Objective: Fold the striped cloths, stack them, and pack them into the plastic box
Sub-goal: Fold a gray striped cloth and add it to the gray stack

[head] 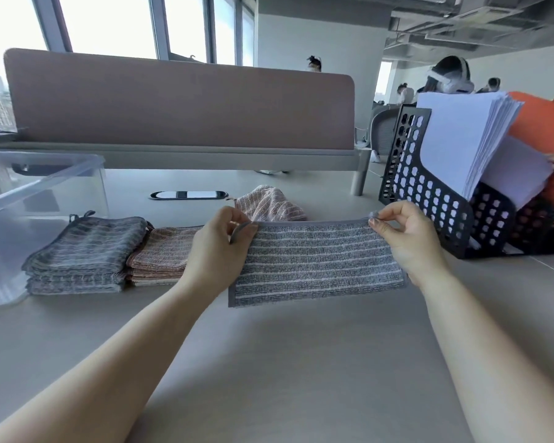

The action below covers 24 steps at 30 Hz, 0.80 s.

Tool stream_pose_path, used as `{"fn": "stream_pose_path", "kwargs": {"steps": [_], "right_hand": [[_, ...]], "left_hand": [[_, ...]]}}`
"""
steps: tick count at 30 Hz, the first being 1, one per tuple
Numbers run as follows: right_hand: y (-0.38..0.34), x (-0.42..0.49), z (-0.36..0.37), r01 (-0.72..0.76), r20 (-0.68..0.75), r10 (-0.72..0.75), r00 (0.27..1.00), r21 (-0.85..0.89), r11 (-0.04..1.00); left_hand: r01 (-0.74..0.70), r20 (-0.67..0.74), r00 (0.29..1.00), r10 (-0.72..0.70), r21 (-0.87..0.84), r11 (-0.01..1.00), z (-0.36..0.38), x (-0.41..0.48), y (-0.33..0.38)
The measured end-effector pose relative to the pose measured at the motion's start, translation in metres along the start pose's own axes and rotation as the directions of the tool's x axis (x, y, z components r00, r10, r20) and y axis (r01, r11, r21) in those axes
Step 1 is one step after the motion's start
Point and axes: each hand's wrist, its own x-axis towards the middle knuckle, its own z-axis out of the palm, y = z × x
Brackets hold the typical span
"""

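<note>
A grey cloth with white stripes [317,263] hangs stretched between my hands above the table, folded to a wide band. My left hand [219,247] pinches its upper left corner and my right hand [406,238] pinches its upper right corner. A stack of folded grey striped cloths [84,254] lies to the left, with a stack of folded pink striped cloths [160,254] touching its right side. An unfolded pink striped cloth [269,204] lies crumpled behind the held cloth. The clear plastic box [42,193] stands at the far left, beside the grey stack.
A black perforated file rack [429,199] holding white paper and an orange folder stands at the right, where another person's hand touches the sheets. A desk divider panel [179,103] runs along the back. A cable port [189,195] is set in the tabletop.
</note>
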Motion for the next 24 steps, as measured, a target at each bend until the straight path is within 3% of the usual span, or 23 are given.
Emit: {"fn": "stream_pose_path", "kwargs": {"steps": [4, 7, 11, 13, 16, 19, 21, 24], "right_hand": [[0.009, 0.003, -0.001, 0.040, 0.025, -0.035, 0.999, -0.220, 0.975], [0.017, 0.003, 0.005, 0.018, 0.093, 0.024, 0.995, -0.427, 0.904], [0.017, 0.002, 0.010, 0.050, 0.152, 0.098, 0.983, -0.751, 0.658], [0.006, -0.001, 0.016, 0.147, 0.193, -0.002, 0.981, -0.738, 0.659], [-0.013, -0.014, 0.042, 0.345, 0.449, -0.078, 0.890, -0.551, 0.760], [-0.010, -0.029, 0.063, 0.355, 0.679, 0.208, 0.704, -0.590, 0.725], [-0.003, -0.032, 0.064, 0.387, 0.694, 0.331, 0.639, -0.662, 0.641], [0.003, -0.029, 0.057, 0.388, 0.657, 0.368, 0.658, -0.714, 0.583]], "left_hand": [[-0.065, 0.023, 0.998, 0.061, 0.334, 0.940, 0.006, -0.003, -0.001], [-0.103, 0.068, 0.995, 0.079, 0.526, 0.844, 0.014, -0.002, -0.004], [-0.194, 0.144, 0.981, 0.130, 0.771, 0.607, 0.019, -0.004, 0.005], [-0.296, 0.187, 0.950, 0.251, 0.796, 0.528, 0.022, -0.007, 0.012], [-0.476, 0.374, 0.879, 0.297, 0.656, 0.586, 0.035, -0.015, 0.016], [-0.439, 0.615, 0.789, 0.012, 0.550, 0.711, 0.052, -0.022, 0.005], [-0.401, 0.665, 0.738, -0.112, 0.567, 0.720, 0.054, -0.024, -0.004], [-0.398, 0.663, 0.739, -0.123, 0.576, 0.714, 0.051, -0.023, -0.005]]}}
